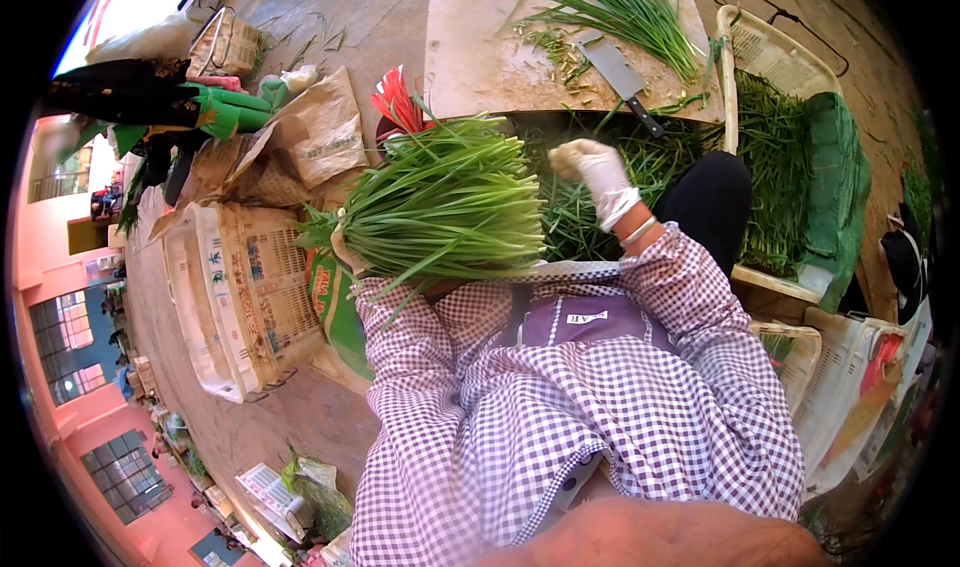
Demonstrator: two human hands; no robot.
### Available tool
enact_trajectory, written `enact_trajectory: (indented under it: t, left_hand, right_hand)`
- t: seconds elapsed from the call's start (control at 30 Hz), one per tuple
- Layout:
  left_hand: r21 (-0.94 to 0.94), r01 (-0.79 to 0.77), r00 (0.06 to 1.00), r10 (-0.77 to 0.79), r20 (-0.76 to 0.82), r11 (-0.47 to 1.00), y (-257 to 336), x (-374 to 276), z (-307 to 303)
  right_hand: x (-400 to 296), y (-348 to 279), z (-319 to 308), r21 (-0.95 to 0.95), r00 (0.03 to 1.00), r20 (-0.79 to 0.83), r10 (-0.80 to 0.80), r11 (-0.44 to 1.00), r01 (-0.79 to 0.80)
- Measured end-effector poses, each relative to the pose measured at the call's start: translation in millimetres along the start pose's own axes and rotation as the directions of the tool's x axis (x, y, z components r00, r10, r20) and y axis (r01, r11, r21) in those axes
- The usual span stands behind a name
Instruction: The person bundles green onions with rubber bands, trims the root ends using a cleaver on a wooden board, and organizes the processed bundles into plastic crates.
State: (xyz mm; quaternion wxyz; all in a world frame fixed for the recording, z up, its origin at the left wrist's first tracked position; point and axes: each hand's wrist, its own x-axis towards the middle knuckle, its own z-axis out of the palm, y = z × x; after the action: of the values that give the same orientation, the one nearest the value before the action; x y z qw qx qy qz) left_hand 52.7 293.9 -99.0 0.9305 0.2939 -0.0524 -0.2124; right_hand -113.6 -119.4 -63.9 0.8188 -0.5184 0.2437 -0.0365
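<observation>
A large bundle of long green leafy stalks, like garlic chives, (450, 199) lies across my left forearm. My left hand (346, 246) is wrapped round the bundle's left side; only a small gloved part shows, the rest hidden by leaves. My right hand (586, 163), in a whitish glove with a bracelet at the wrist, is raised to the right of the stalks' pale cut ends, fingers curled, over loose greens (577, 218). Whether anything small is between its fingers cannot be told. Ahead, a cleaver (616, 68) and a smaller bunch of stalks (626, 16) lie on a board (480, 57).
At right stands a plastic crate (733, 79) of greens with green netting (836, 192). Stacked crates (240, 297) stand at left, near brown sacking (322, 132). Red and white ties (399, 102) stick up beyond the bundle. A person in dark clothes (127, 94) is at upper left.
</observation>
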Motion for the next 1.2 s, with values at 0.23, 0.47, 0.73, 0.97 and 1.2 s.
enact_trajectory:
  t: [0.23,0.47,0.73,0.97,1.2]
  left_hand:
    - [-0.143,-0.225,0.906,0.261,0.334,0.964,-26,7,-18]
    - [-0.106,0.005,1.000,-0.008,-0.020,0.994,-14,-3,26]
    - [-0.062,0.131,0.983,-0.121,0.136,0.989,4,2,-6]
    - [-0.101,0.025,0.984,-0.007,0.177,0.995,-1,2,-10]
    - [-0.131,0.082,0.936,-0.031,0.352,0.988,-8,1,35]
  right_hand:
    - [-40,-40,9,-0.642,0.753,0.304,-0.583,0.458,0.614]
    - [-19,-29,30,-0.531,0.572,0.663,-0.483,0.235,0.814]
    - [-1,-23,37,-0.542,0.496,0.803,-0.331,-0.059,0.838]
    - [9,-14,-4,-0.619,0.578,0.785,-0.222,-0.328,0.714]
    - [-10,-13,-23,-0.939,0.936,0.344,-0.072,-0.004,0.344]
